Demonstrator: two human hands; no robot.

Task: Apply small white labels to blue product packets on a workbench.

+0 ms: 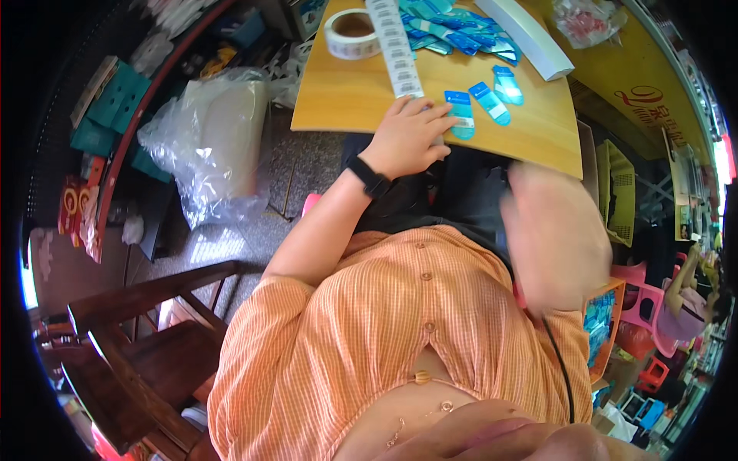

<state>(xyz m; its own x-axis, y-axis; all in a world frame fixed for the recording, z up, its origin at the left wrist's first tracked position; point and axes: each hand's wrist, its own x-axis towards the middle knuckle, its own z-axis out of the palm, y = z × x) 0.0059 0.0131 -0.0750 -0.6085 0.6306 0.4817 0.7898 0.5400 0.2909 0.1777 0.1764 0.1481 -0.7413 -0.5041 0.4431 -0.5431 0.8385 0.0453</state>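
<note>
The left hand (411, 140) lies palm down at the near edge of the counter (330, 104), fingers over the lower end of a white label strip (397, 58); whether its grip pinches the strip cannot be told. A blue card (458, 106) lies just beside the fingertips. The right hand (560, 234), blurred, is off the counter, its grip likewise indeterminable.
</note>
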